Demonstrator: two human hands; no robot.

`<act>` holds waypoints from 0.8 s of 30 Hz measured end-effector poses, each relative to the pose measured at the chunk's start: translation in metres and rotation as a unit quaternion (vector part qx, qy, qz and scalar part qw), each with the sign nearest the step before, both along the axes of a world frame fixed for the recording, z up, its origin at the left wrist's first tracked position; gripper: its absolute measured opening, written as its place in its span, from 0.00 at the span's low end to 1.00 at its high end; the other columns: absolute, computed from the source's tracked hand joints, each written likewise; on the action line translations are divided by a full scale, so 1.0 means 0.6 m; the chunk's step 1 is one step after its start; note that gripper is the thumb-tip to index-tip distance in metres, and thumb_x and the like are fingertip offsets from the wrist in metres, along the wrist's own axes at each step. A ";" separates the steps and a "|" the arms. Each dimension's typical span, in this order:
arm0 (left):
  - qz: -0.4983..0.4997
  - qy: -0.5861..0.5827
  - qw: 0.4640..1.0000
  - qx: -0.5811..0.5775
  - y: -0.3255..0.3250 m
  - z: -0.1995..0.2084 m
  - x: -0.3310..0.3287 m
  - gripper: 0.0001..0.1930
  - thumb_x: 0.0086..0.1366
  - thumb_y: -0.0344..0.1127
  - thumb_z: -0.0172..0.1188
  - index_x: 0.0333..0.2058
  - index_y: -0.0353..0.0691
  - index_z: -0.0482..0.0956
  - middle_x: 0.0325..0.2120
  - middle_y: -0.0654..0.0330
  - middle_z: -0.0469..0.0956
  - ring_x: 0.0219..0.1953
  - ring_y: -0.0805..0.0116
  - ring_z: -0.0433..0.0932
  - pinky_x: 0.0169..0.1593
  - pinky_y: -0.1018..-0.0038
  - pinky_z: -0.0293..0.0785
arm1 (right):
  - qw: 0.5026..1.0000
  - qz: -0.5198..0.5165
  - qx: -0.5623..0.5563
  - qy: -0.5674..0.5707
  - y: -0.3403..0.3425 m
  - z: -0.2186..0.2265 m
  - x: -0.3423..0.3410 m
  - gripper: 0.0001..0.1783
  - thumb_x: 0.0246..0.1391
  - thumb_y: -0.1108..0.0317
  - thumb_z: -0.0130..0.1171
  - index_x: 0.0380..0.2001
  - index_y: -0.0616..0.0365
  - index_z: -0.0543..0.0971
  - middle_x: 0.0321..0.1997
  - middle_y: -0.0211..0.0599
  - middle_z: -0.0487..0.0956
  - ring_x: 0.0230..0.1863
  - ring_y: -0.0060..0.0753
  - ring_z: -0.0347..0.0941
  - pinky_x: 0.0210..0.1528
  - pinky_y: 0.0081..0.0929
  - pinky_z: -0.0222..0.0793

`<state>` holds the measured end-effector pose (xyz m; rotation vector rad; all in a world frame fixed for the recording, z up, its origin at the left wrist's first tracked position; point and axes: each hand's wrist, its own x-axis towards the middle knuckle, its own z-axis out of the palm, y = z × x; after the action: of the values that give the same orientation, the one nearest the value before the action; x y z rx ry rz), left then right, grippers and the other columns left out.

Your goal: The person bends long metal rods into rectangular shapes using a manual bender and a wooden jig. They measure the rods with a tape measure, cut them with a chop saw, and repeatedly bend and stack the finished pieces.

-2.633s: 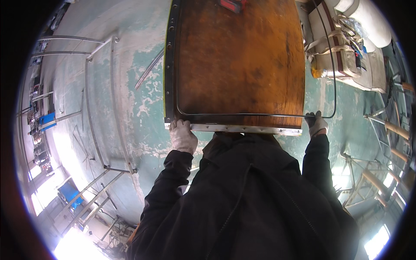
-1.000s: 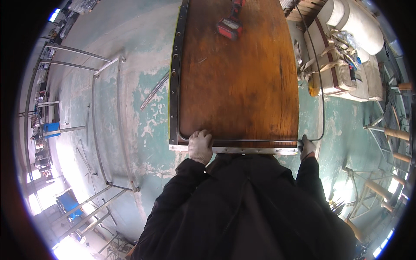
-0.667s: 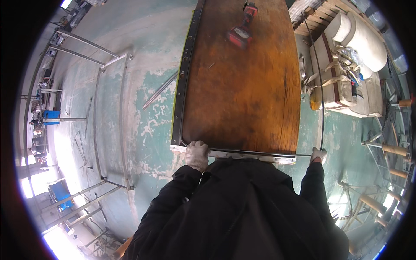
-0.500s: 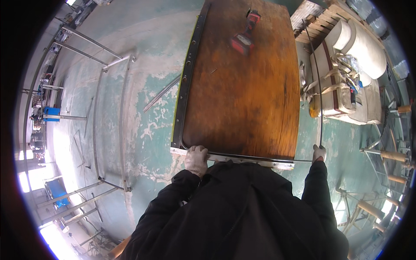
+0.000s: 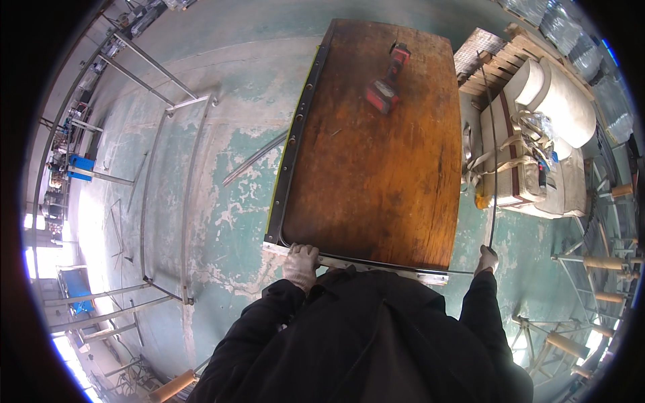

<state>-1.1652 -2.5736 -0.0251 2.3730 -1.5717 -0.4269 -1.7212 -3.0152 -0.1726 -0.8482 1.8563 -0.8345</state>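
Observation:
My left hand (image 5: 301, 263), in a pale knit glove, grips the near left corner of a wooden work table (image 5: 376, 168), its fingers curled over a thin dark strip (image 5: 363, 259) lying along the near edge. My gloved right hand (image 5: 488, 259) is closed on a long thin black rod (image 5: 495, 154), off the table's near right corner. From that fist the rod runs far ahead, past the table's right side. The near-edge strip also reaches this hand; whether it and the rod are one bent piece, I cannot tell.
A red and black cordless power tool (image 5: 390, 80) lies on the table. A dark metal rail with holes (image 5: 295, 134) lines its left edge. Metal frames (image 5: 189, 195) stand on the floor at left. White padded bundles (image 5: 531, 154) and roller stands (image 5: 601, 262) are at right.
The whole view has shifted, so the table and both hands appear lower. Both hands keep their holds and have hardly moved relative to the table.

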 end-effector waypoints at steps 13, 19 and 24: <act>-0.014 0.013 0.995 0.103 -0.010 0.002 0.009 0.14 0.64 0.40 0.69 0.46 0.42 0.85 0.48 0.46 0.85 0.59 0.40 0.81 0.76 0.46 0.70 | 1.000 -0.024 -0.015 -0.012 0.035 0.021 0.004 0.33 0.65 0.69 0.74 0.71 0.68 0.80 0.70 0.49 0.85 0.74 0.48 0.76 0.81 0.45 0.63; -0.017 0.014 0.992 0.126 -0.011 0.004 0.008 0.13 0.65 0.40 0.67 0.46 0.42 0.85 0.47 0.47 0.85 0.58 0.41 0.82 0.76 0.46 0.69 | 1.000 0.008 0.012 0.022 0.030 0.042 0.022 0.35 0.66 0.71 0.73 0.73 0.72 0.76 0.73 0.55 0.82 0.76 0.50 0.76 0.82 0.44 0.64; -0.030 -0.001 0.994 0.102 -0.011 0.004 0.009 0.10 0.66 0.38 0.66 0.43 0.42 0.84 0.45 0.46 0.85 0.56 0.41 0.82 0.71 0.46 0.72 | 0.999 0.018 -0.007 0.027 0.044 0.047 0.023 0.38 0.66 0.70 0.73 0.75 0.72 0.75 0.75 0.55 0.81 0.77 0.51 0.75 0.82 0.45 0.65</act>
<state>-1.1600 -2.5804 -0.0230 2.4779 -1.6776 -0.6260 -1.7077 -2.9886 -0.1444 -0.9189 1.8786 -0.8090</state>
